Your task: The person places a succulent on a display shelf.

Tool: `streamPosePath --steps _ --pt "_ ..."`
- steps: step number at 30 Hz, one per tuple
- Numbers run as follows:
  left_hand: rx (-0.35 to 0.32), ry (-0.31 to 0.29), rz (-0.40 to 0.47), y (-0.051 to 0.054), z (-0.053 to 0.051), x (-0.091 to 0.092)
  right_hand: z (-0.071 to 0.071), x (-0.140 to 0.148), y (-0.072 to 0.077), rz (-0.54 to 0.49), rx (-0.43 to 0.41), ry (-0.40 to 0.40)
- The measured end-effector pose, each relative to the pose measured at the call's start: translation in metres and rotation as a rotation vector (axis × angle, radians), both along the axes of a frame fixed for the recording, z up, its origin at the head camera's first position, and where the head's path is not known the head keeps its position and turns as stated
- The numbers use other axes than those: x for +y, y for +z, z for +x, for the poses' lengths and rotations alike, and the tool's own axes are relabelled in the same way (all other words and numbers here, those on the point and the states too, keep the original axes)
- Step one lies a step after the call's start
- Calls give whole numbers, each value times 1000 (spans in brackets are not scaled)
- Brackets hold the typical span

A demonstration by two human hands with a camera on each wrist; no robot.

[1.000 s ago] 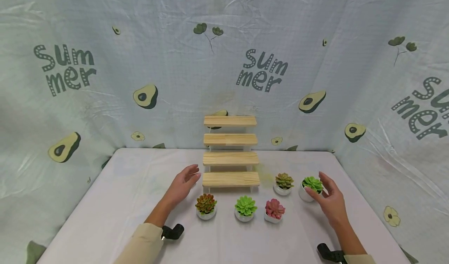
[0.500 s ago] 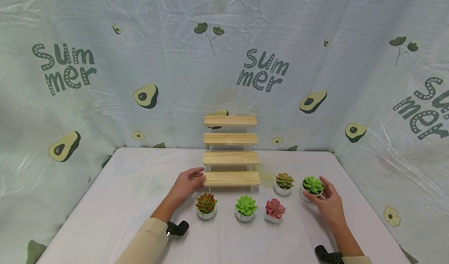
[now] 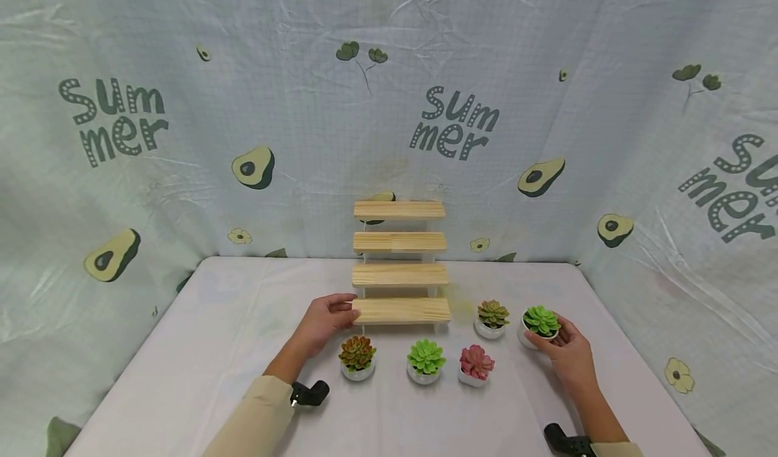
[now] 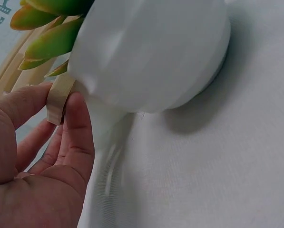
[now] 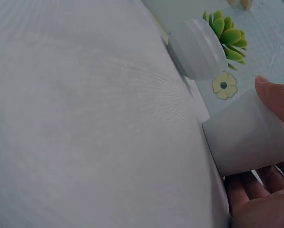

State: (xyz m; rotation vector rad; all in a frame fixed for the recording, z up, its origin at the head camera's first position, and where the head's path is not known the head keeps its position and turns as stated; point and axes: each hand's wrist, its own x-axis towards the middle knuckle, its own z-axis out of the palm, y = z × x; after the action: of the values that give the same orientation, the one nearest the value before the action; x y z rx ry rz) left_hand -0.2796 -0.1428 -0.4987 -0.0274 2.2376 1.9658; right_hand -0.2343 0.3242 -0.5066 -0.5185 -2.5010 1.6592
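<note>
Printed backdrop (image 3: pixel 292 113) behind a white table (image 3: pixel 243 308) bearing a four-tier wooden stand (image 3: pixel 399 275).
The left hand (image 3: pixel 322 323) pinches the left end of the lowest shelf (image 3: pixel 401 311) between thumb and fingers; the right hand (image 3: pixel 573 359), thumb and fingers curved partly round a white pot (image 5: pixel 249 137), holds a green succulent (image 3: pixel 541 320) right of the stand. Smaller plants: rust-coloured succulent (image 3: pixel 356 354), second green succulent (image 3: pixel 425 356) and pink succulent (image 3: pixel 476 361) nearer the viewer, olive succulent (image 3: pixel 492 313) beside the held pot.

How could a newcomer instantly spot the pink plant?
Find the stepped wooden stand. Nearer the viewer, just past its right end, a white pot holds the pink plant. It alone is pink, unlike the bright green plant left of it.
</note>
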Motion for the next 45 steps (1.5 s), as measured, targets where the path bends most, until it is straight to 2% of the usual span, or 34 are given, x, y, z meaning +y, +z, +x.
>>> streamPosePath --steps 5,15,23,29,45 --pt "-14 4 8 3 0 0 -3 3 -2 60 -13 22" --pt "-35 24 20 1 0 0 -3 5 0 74 -25 83" --pt "-58 28 8 4 -1 3 -4 8 4 92 -59 90" --pt "-59 29 22 7 0 3 -5 9 4 94 -48 102" --pt "-83 51 39 1 -5 4 -4 9 1 80 -44 81"
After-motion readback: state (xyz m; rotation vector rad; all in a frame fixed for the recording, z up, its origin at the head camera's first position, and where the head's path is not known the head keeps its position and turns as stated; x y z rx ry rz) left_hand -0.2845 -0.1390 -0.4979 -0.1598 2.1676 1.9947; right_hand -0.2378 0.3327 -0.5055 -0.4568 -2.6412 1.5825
